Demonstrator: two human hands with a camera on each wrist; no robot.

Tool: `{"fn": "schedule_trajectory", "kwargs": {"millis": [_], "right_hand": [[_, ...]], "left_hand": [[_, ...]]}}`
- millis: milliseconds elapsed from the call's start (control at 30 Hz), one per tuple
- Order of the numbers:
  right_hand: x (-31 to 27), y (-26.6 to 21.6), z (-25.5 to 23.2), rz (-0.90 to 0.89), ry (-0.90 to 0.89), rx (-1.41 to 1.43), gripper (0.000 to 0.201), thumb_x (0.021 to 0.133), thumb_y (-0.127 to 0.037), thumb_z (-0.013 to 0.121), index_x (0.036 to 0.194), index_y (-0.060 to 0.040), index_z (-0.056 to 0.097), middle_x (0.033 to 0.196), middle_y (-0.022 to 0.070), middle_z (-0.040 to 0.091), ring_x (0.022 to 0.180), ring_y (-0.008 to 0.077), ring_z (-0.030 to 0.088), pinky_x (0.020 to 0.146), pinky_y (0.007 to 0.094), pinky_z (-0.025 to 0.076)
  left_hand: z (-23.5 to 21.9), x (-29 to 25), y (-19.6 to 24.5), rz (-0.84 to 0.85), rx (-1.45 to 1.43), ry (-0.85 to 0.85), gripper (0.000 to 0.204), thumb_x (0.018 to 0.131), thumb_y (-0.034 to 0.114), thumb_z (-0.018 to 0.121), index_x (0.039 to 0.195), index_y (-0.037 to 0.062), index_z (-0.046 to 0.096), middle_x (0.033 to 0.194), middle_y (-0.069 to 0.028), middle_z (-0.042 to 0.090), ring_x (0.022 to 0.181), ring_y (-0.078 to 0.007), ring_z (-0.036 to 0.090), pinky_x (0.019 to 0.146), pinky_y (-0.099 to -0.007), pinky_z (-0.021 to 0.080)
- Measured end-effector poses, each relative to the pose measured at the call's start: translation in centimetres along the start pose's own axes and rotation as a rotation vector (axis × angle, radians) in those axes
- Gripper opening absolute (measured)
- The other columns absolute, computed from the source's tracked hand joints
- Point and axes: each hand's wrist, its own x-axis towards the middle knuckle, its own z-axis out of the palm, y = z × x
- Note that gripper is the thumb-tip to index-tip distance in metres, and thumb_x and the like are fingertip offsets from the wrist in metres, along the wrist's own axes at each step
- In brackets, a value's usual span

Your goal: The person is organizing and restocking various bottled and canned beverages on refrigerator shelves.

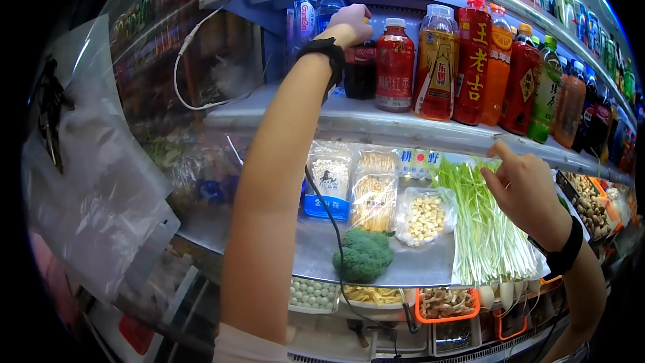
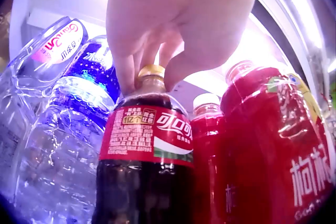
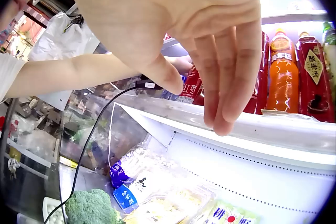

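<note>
My left hand (image 1: 351,25) reaches onto the drinks shelf and grips a cola bottle (image 1: 360,72) near its top. In the left wrist view, the fingers and thumb of that hand (image 2: 181,19) are around the bottle's yellow cap (image 2: 152,70). The bottle stands upright, with a red label (image 2: 142,132) over dark liquid. A red-labelled drink bottle (image 1: 394,67) is just to its right, and a blue-capped water bottle (image 1: 330,8) is to its left. Lower right, my right hand (image 1: 531,191) hangs in front of the shelf edge with loosely bent fingers, holding nothing.
More bottles, including a gold-labelled one (image 1: 438,67), line the shelf (image 1: 322,117) to the right. Below lie broccoli (image 1: 363,255), packed mushrooms (image 1: 374,195), bagged garlic cloves (image 1: 425,217) and pale green stalks (image 1: 487,228). A black cable (image 3: 86,155) runs down in front.
</note>
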Motion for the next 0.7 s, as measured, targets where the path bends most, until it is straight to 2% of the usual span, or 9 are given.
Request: {"fn": "schedule_trajectory", "kwargs": {"millis": [67, 167, 200, 333, 467, 600, 667, 700], "right_hand": [[-0.1, -0.1, 0.1, -0.010, 0.014, 0.006, 0.018, 0.080, -0.017, 0.057, 0.087, -0.0028, 0.050, 0.054, 0.0104, 0.056, 0.055, 0.0306, 0.057, 0.052, 0.0419, 0.042], [-0.3, -0.1, 0.3, -0.036, 0.031, 0.008, 0.017, 0.080, -0.017, 0.057, 0.087, -0.0029, 0.050, 0.054, 0.0103, 0.056, 0.053, 0.0309, 0.056, 0.051, 0.0416, 0.042], [-0.3, -0.1, 0.5, -0.054, 0.032, 0.008, 0.017, 0.080, -0.016, 0.058, 0.086, -0.0028, 0.050, 0.054, 0.0104, 0.055, 0.053, 0.0309, 0.056, 0.050, 0.0413, 0.042], [-0.7, -1.0, 0.7, -0.058, -0.016, -0.005, 0.017, 0.079, -0.016, 0.058, 0.085, -0.0026, 0.050, 0.052, 0.0103, 0.055, 0.051, 0.0306, 0.055, 0.049, 0.0405, 0.041], [-1.4, -1.1, 1.3, -0.083, -0.024, 0.022, 0.017, 0.080, -0.017, 0.058, 0.083, -0.0028, 0.049, 0.050, 0.0096, 0.053, 0.050, 0.0296, 0.055, 0.048, 0.0400, 0.040], [-1.8, -0.6, 1.6, -0.075, -0.057, -0.011, 0.018, 0.081, -0.019, 0.057, 0.084, -0.0029, 0.049, 0.049, 0.0104, 0.052, 0.049, 0.0297, 0.054, 0.048, 0.0403, 0.040], [-1.9, -0.6, 1.7, -0.076, -0.064, -0.028, 0.019, 0.081, -0.020, 0.056, 0.084, -0.0029, 0.049, 0.049, 0.0108, 0.051, 0.049, 0.0298, 0.054, 0.048, 0.0404, 0.040], [-2.0, -0.7, 1.4, -0.050, -0.086, -0.026, 0.019, 0.081, -0.020, 0.056, 0.084, -0.0027, 0.049, 0.050, 0.0113, 0.051, 0.048, 0.0299, 0.054, 0.048, 0.0403, 0.040]], "left_hand": [[0.1, -0.3, -0.2, 0.021, -0.026, -0.019, 0.035, 0.074, 0.021, 0.058, 0.106, 0.0083, 0.056, 0.109, -0.0148, 0.057, 0.103, -0.0289, 0.054, 0.087, -0.0352, 0.044], [-0.2, -2.3, 1.1, 0.016, 0.230, 0.119, 0.039, 0.077, 0.036, 0.062, 0.103, 0.0074, 0.054, 0.109, -0.0154, 0.054, 0.104, -0.0306, 0.053, 0.082, -0.0393, 0.046], [-0.3, -2.4, 1.4, -0.042, 0.298, 0.133, 0.044, 0.074, 0.040, 0.064, 0.108, 0.0123, 0.054, 0.105, -0.0146, 0.058, 0.098, -0.0288, 0.056, 0.081, -0.0364, 0.047], [-0.7, -1.5, 1.8, -0.180, 0.240, 0.058, 0.033, 0.073, 0.035, 0.064, 0.099, 0.0151, 0.059, 0.099, -0.0097, 0.062, 0.094, -0.0276, 0.059, 0.080, -0.0364, 0.047], [-1.1, -1.8, 1.6, -0.154, 0.200, 0.061, 0.030, 0.073, 0.031, 0.065, 0.098, 0.0153, 0.060, 0.098, -0.0099, 0.062, 0.094, -0.0272, 0.059, 0.080, -0.0359, 0.047], [-0.6, -1.2, -0.2, -0.074, 0.141, 0.068, 0.030, 0.071, 0.027, 0.065, 0.098, 0.0158, 0.062, 0.100, -0.0096, 0.062, 0.094, -0.0270, 0.059, 0.080, -0.0356, 0.048], [-0.8, -0.9, -1.9, 0.139, -0.057, 0.200, 0.028, 0.072, 0.022, 0.067, 0.096, 0.0072, 0.064, 0.094, -0.0120, 0.064, 0.083, -0.0234, 0.063, 0.074, -0.0325, 0.049], [-1.4, -0.7, -2.7, 0.131, -0.238, 0.252, 0.028, 0.074, 0.019, 0.065, 0.095, 0.0024, 0.064, 0.091, -0.0125, 0.065, 0.073, -0.0178, 0.064, 0.066, -0.0298, 0.051]]}}
